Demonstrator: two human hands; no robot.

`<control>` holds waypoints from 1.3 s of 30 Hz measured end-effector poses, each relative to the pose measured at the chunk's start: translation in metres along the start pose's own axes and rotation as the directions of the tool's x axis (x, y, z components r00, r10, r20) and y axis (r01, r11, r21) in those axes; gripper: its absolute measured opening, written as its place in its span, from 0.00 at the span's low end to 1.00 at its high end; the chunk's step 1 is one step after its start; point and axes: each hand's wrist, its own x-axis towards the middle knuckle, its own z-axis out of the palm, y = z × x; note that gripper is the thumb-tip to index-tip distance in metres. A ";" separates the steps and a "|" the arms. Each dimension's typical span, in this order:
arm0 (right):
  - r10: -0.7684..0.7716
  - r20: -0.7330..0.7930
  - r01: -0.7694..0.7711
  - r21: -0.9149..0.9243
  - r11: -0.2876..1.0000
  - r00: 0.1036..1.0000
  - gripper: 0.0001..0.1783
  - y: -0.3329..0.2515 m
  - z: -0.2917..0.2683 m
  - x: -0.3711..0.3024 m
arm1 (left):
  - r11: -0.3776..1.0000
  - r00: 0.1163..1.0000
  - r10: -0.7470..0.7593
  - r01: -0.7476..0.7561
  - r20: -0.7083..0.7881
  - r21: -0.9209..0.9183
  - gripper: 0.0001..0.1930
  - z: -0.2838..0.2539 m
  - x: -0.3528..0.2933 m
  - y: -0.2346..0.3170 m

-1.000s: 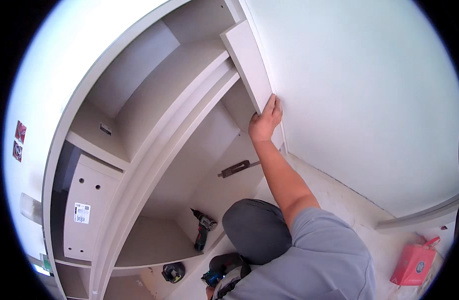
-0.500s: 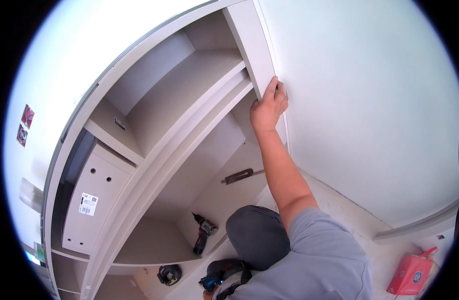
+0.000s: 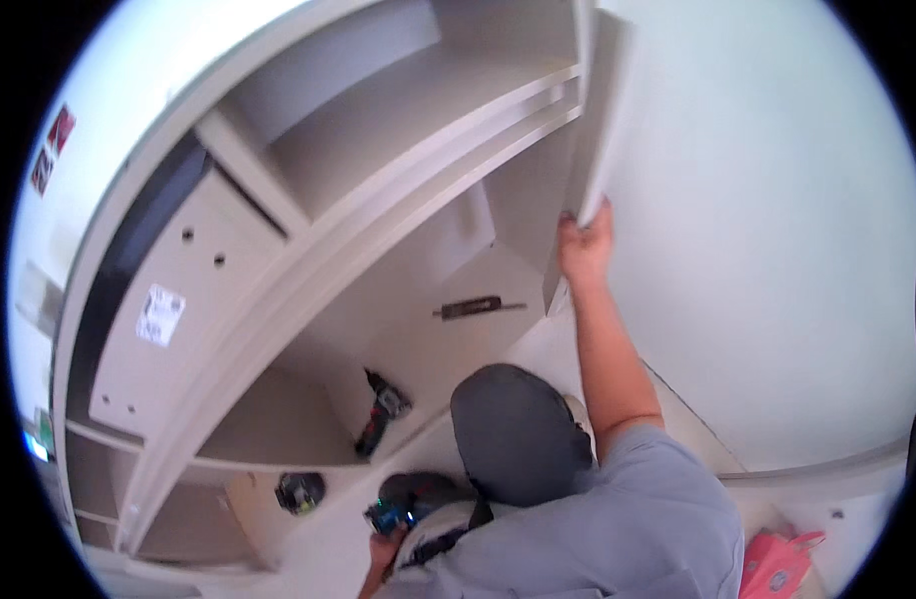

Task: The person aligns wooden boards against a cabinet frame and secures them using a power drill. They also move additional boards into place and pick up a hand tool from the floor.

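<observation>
My right hand [image 3: 588, 248] grips the lower end of a narrow, pale filler strip [image 3: 603, 120], thumb and fingers around its edges. The strip stands on end, slightly tilted, next to the right side of a beige cabinet [image 3: 418, 110] and close to the white wall. Low in the picture, my left hand [image 3: 383, 549] is partly seen, closed on a teal-and-black tool [image 3: 388, 514] with a small light on it; its exact kind is hard to make out. My bent knee in dark grey trousers [image 3: 518, 434] lies between the two hands.
A cordless drill [image 3: 381, 411] and a dark, long-shaped tool [image 3: 478, 307] lie inside the cabinet. Near its lower edge sits a black round-looking object [image 3: 300, 491]. A labelled drawer front [image 3: 183, 299] is at left. A red bag [image 3: 780, 561] stands at lower right.
The strip, flat against the cabinet's right edge before, has come away from it and turned edge-on, moving right with my right hand. My left hand and the teal-and-black tool show more now.
</observation>
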 end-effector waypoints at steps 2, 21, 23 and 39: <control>0.243 0.122 -0.253 0.072 0.965 0.962 0.26 -0.003 -0.040 -0.014 | 0.989 0.990 0.138 -0.138 0.002 -0.062 0.34 -0.004 -0.048 0.101; 0.401 0.147 -0.422 0.163 0.892 0.904 0.24 0.065 -0.209 -0.075 | 0.972 0.988 0.126 -0.104 0.093 -0.211 0.21 -0.020 -0.066 0.120; 0.424 0.150 -0.446 0.165 0.880 0.893 0.24 0.074 -0.212 -0.082 | 0.963 0.988 0.118 -0.090 0.095 -0.254 0.20 -0.023 -0.069 0.127; 0.593 0.113 -0.506 -0.410 0.759 0.797 0.27 0.119 -0.257 -0.092 | 0.908 0.982 0.114 -0.041 0.153 -0.417 0.12 -0.024 -0.083 0.149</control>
